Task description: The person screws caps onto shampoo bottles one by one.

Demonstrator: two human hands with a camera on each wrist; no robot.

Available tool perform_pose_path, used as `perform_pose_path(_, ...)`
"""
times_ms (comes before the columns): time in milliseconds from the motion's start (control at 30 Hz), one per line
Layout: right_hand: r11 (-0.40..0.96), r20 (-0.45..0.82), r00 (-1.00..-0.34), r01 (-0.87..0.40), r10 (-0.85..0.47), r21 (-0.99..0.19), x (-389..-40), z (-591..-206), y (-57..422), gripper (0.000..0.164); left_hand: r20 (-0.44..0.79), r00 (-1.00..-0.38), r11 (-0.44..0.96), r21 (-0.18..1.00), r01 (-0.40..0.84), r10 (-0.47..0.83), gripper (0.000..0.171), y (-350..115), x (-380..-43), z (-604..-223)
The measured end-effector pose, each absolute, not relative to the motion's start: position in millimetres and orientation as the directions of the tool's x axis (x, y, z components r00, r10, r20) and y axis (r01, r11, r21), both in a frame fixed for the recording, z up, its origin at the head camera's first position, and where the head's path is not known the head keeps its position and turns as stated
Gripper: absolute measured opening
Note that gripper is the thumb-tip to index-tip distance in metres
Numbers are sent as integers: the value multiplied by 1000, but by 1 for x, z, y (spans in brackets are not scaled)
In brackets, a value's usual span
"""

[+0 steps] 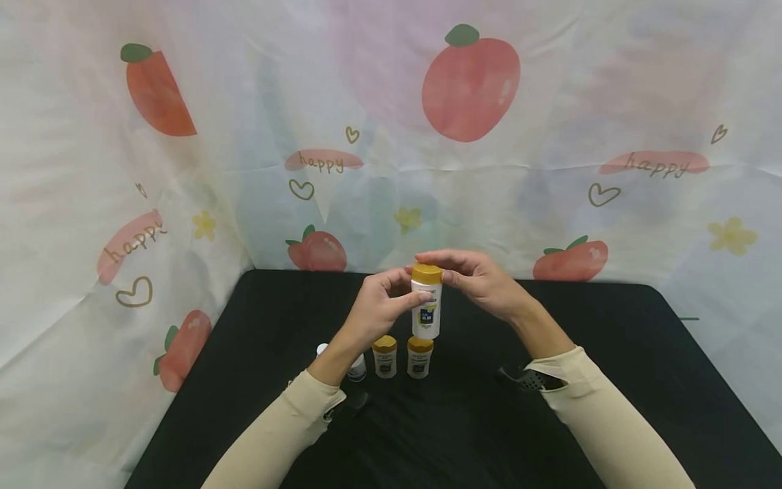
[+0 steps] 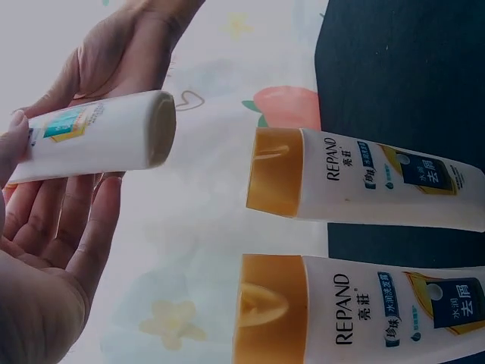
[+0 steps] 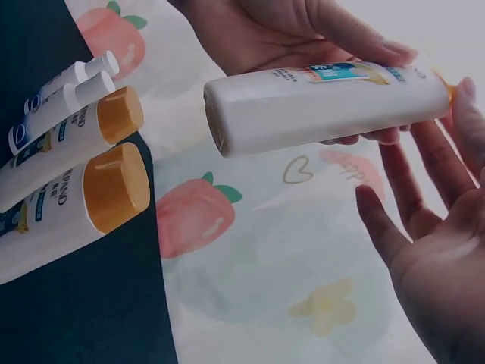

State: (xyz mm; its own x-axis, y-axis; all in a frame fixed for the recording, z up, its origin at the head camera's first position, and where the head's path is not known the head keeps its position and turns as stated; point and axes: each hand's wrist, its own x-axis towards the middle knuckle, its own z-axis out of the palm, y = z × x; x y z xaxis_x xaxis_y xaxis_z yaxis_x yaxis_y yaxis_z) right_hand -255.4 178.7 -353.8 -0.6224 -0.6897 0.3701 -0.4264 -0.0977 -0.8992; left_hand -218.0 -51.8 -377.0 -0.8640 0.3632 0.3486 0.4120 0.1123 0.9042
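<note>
A white shampoo bottle (image 1: 426,316) with a gold cap (image 1: 426,274) is held up in front of me, upright over the black table. My left hand (image 1: 380,304) grips its upper body, thumb across the front and fingers behind. My right hand (image 1: 482,282) is at the cap, with its thumb on the near side and fingers reaching over and behind the top. In the right wrist view the white bottle (image 3: 318,110) spans between both hands, and the right hand's lower fingers spread loosely below it.
Two similar gold-capped shampoo bottles (image 1: 385,356) stand side by side on the black table (image 1: 489,435), below the held one. Left of them are two smaller white-capped bottles (image 3: 61,110), partly hidden by my left forearm in the head view. A printed cloth (image 1: 391,197) hangs behind.
</note>
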Motion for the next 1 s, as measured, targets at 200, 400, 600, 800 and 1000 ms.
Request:
perform_pose_path(200,-179,403,-577,-406,-710,-896,-257,-355,179,44,368,-849,120,890,439,378,15,-51,-218,-375)
perform_pose_path(400,-190,429,-570,-431,-701,-882,-256,-354,178,41,391,-838,122,877,465,381,13,-50,-218,-375)
perform_pose_path(600,-163,413,-613,-422,-674,-892,-252,-352,177,42,397,-836,121,874,470,379,14,-50,-217,-374)
perform_pose_path(800,-115,399,-659,-430,-638,-895,-248,-351,175,40,409,-833,129,867,482,372,21,-51,-216,-375)
perform_pose_path(1000,-78,388,-705,-430,-594,-900,-242,-350,171,41,411,-835,122,868,481,367,22,-50,-215,-376)
